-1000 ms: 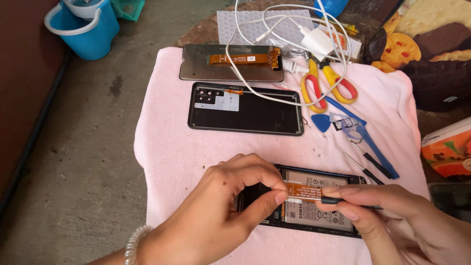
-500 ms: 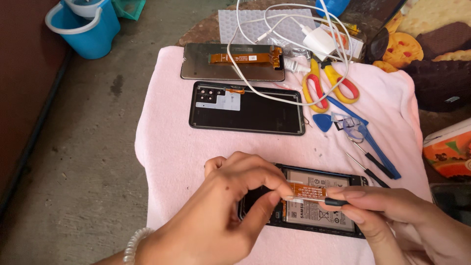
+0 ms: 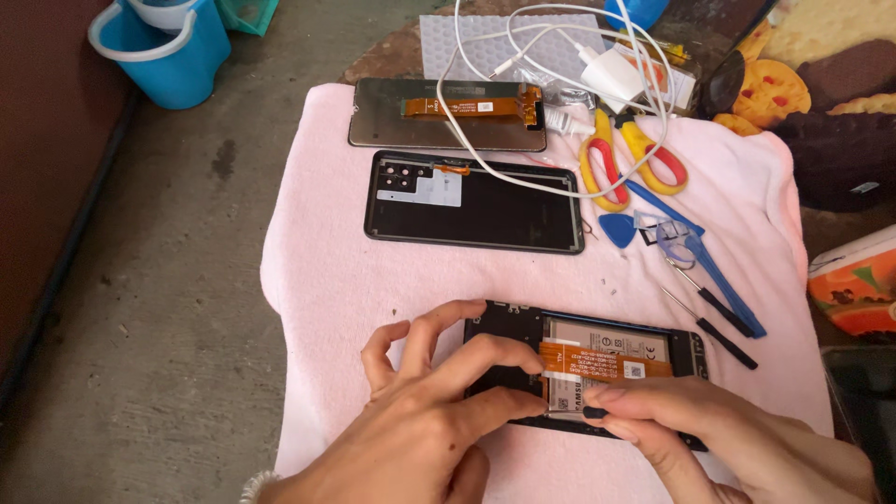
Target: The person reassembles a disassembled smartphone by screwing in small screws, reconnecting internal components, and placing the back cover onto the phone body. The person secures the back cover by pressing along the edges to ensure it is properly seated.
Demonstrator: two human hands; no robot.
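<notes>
An opened black phone body [image 3: 686, 343] lies on a pink towel [image 3: 327, 280], with its battery [image 3: 611, 334] exposed and an orange flex cable [image 3: 607, 362] across it. My left hand [image 3: 429, 420] grips the phone from the left. Its forefinger rests at the left end of the flex cable and its thumb sits just below, by the battery's edge. My right hand [image 3: 719, 439] comes in from the lower right, its fingers closed on a small dark tool [image 3: 594, 412]. The tool's tip meets the battery's lower edge, close to my left thumb.
A black back cover [image 3: 485, 213] and a screen panel [image 3: 392, 117] lie further back on the towel. To the right are red-and-yellow scissors [image 3: 635, 163], blue pry tools [image 3: 700, 252], thin screwdrivers [image 3: 714, 315] and a white charger with its cable [image 3: 611, 70]. A blue bucket [image 3: 173, 51] stands far left.
My left forefinger and thumb have closed in on the left end of the flex cable, and the other fingers have spread. My right hand has stayed put with the tool.
</notes>
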